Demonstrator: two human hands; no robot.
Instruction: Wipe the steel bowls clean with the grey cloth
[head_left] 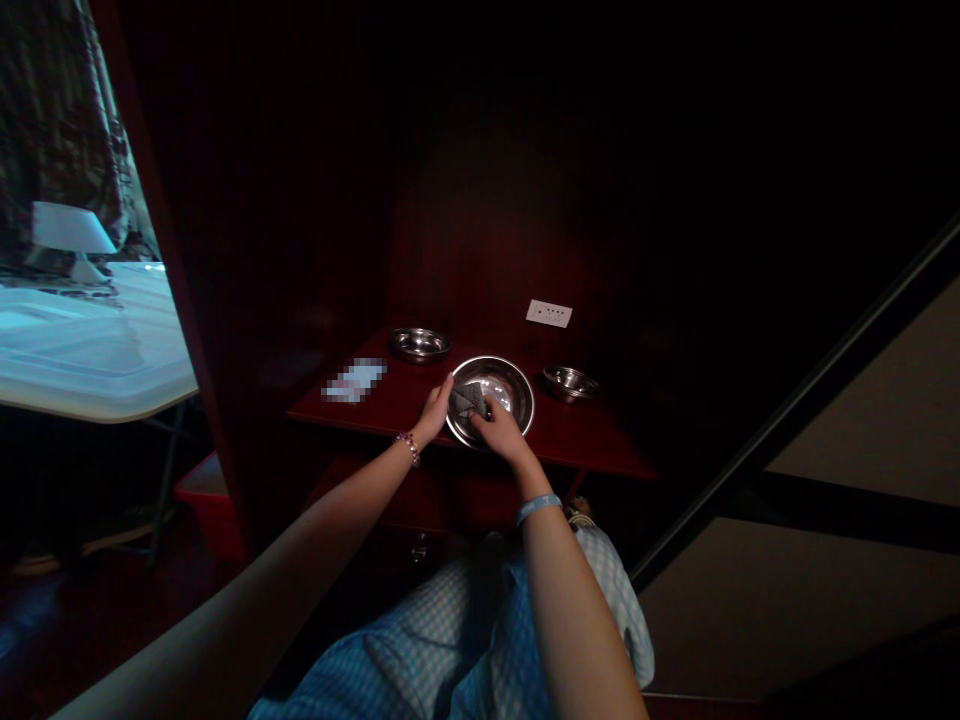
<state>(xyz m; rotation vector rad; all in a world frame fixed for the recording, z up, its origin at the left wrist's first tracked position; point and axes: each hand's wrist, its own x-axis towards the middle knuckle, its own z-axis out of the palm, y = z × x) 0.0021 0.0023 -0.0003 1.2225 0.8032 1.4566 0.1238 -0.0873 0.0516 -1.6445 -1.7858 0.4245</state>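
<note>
A shiny metal bowl is tilted toward me over the front edge of a dark red shelf. My left hand grips its left rim, the thumb near the top of the rim. Inside the bowl, my right hand is closed on a grey cloth, which lies against the bowl's left inner wall. Some of the right fingers are hidden under the cloth and hand.
Two smaller metal bowls stand on the shelf, one at the back left and another at the right. A blurred-out flat item lies at left. A socket plate is on the back wall. Left stand a white table and lamp.
</note>
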